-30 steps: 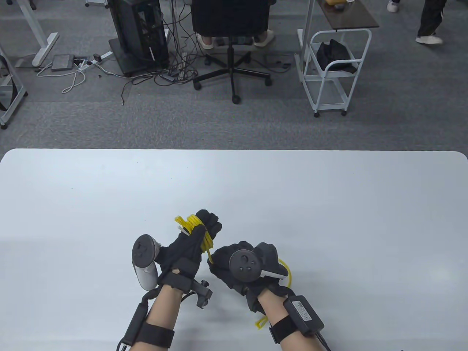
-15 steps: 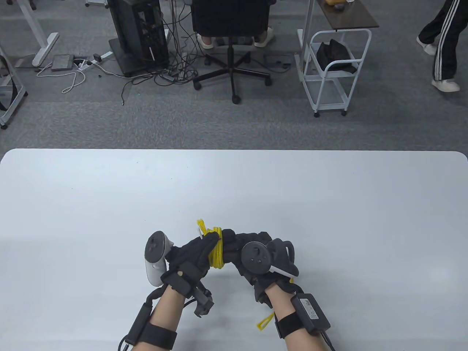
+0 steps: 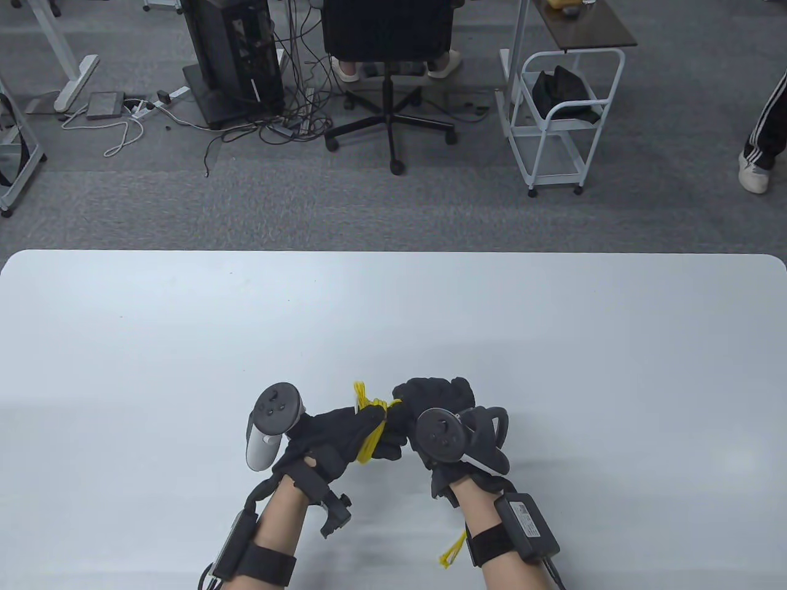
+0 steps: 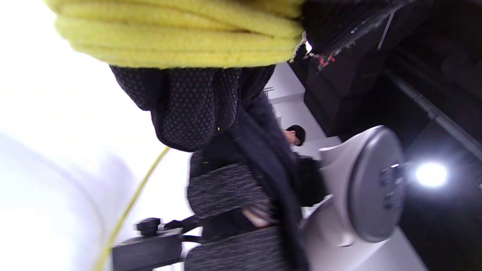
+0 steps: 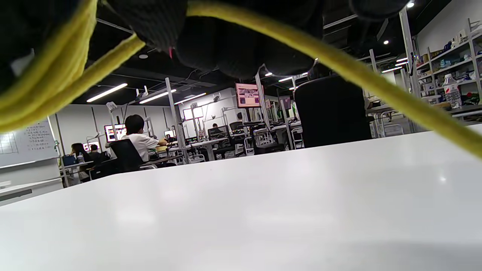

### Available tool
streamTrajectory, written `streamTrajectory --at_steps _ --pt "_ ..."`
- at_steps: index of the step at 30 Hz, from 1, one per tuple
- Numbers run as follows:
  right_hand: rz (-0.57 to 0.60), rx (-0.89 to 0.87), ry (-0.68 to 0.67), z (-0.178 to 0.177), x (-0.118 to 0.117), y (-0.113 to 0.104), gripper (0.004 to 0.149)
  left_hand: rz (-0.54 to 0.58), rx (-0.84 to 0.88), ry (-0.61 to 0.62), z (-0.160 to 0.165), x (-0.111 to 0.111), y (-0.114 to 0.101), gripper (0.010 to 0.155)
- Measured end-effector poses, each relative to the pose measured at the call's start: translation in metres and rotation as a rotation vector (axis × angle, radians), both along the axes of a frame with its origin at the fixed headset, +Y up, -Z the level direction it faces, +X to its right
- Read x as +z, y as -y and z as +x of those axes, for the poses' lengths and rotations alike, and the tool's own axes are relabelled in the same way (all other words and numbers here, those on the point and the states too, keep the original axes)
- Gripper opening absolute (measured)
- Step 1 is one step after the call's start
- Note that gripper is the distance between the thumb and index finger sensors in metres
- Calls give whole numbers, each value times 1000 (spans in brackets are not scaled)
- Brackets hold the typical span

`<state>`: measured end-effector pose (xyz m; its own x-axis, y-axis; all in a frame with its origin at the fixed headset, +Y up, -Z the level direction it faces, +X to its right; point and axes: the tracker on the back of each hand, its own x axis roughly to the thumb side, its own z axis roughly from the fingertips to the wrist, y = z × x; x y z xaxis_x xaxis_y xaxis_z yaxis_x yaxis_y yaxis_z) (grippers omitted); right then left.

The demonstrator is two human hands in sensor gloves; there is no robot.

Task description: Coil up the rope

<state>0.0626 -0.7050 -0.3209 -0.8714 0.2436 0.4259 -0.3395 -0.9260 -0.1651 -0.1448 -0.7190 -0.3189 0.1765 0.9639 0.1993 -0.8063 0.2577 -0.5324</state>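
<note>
The yellow rope is wound in several turns around my left hand, just above the white table near its front edge. The coil fills the top of the left wrist view, lying across my gloved fingers. My right hand sits right beside the coil and holds the rope's free strand, which runs taut under its fingers in the right wrist view. The rope's loose tail shows below my right wrist. Both hands touch at the coil.
The white table stretches far and to both sides of my hands. Beyond its far edge stand an office chair, a computer tower with cables and a white cart. A person's leg shows at far right.
My right hand has moved up and left, over the coil, carrying the strand around my left hand. My left hand has shifted right and turned. The rope's tail has slid right under my right wrist.
</note>
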Motion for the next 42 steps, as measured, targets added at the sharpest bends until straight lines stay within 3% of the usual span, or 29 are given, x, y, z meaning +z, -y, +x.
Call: streamTrajectory --at_steps 11,17,22,27,34,42 --pt "29 -48 25 5 1 -5 40 -48 -149 60 0 -2 5 56" --pt "43 -84 3 0 4 -5 40 -47 -268 22 3 -1 6 58" --pt "34 -136 -66 -13 10 -6 41 -29 -259 -95 -6 -1 6 63" --pt "55 -144 -110 -23 16 -7 43 -62 -140 -206 -16 -1 5 62" --pt "77 -98 -151 -28 20 -6 43 -9 -153 -358 -21 1 0 58" --pt "14 -59 -241 -37 21 -1 43 -38 -97 -420 -26 2 1 57"
